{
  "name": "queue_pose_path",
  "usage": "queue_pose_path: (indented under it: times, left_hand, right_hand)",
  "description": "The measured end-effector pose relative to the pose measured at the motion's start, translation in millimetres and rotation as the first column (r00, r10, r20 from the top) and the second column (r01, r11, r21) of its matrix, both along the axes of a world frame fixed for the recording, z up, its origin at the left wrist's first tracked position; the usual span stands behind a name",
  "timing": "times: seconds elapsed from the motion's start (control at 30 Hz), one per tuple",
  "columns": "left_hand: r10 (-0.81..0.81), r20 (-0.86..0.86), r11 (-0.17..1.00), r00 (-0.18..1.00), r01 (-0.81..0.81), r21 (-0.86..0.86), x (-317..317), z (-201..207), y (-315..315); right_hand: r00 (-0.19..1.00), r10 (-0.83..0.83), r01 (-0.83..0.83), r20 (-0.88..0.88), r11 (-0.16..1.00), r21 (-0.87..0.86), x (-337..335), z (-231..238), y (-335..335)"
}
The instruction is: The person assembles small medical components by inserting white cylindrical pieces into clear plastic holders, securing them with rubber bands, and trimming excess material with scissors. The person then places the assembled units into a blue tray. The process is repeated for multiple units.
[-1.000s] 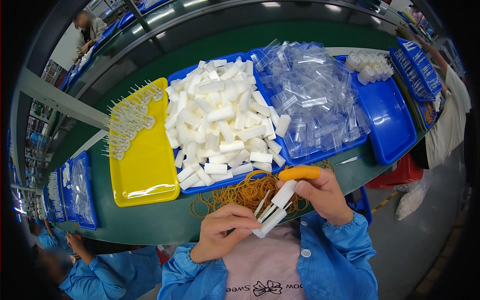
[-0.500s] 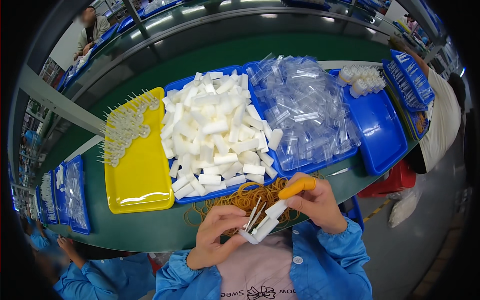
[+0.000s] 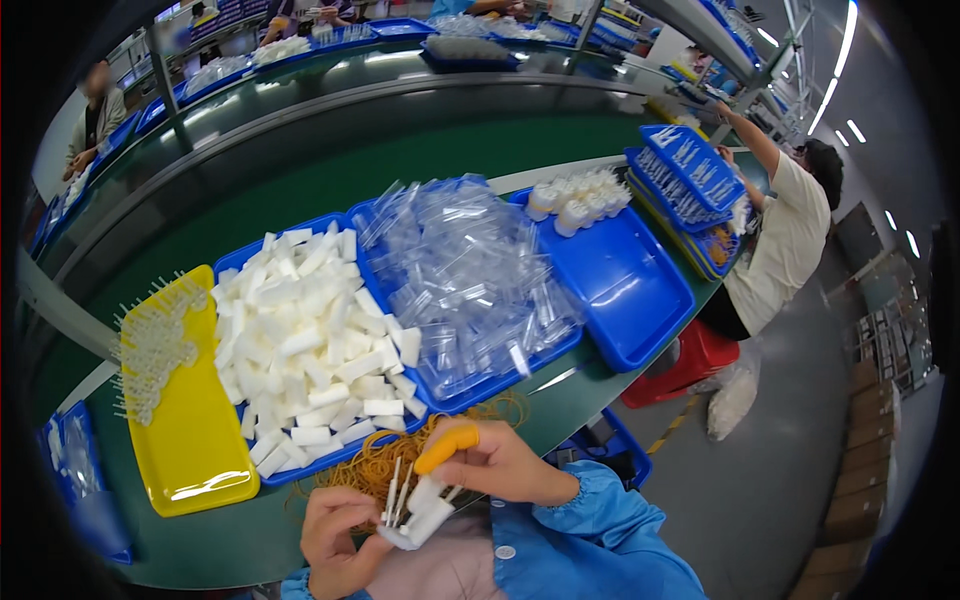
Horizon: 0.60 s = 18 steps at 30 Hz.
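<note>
My left hand (image 3: 338, 537) pinches the round white base (image 3: 398, 540) of a small part with several thin pins (image 3: 400, 490) standing up from it. My right hand (image 3: 500, 465), an orange finger cot (image 3: 447, 449) on one finger, grips a white foam block (image 3: 425, 495) beside the pins. Another white foam block (image 3: 432, 522) stands against it, on the side toward my body. Tangled rubber bands (image 3: 365, 468) lie just beyond both hands, partly hidden by them.
Beyond my hands are heaped white foam blocks (image 3: 310, 340) and clear plastic sleeves (image 3: 465, 290) in blue trays. A yellow tray (image 3: 195, 450) at left bears pinned parts (image 3: 160, 345). White bundled parts (image 3: 580, 200) sit in a right-hand blue tray (image 3: 625, 290). A co-worker (image 3: 790, 230) is at right.
The view has swung right, so the trays and my hands appear further left and lower. Both hands keep their hold, and the upper foam block now sits closer alongside the pins.
</note>
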<state>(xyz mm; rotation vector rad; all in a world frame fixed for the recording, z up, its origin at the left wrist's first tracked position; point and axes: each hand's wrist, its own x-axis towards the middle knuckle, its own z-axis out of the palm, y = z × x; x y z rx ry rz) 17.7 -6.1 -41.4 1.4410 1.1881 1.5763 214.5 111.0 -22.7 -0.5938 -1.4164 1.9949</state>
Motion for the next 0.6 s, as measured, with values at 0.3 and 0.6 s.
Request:
queue_pose_path:
  times: [0.3, 0.6]
  left_hand:
    - [-0.051, -0.049, 0.987, 0.998, 0.043, -0.157, -4, 12, -1]
    - [-0.114, -0.040, 0.990, 0.993, 0.110, -0.094, -6, 15, 7]
  right_hand:
    - [0.990, -0.138, 0.129, 0.021, 0.964, 0.231, 13, 15, 11]
    - [0.967, -0.187, 0.128, 0.171, 0.943, 0.306, 9, 14, 3]
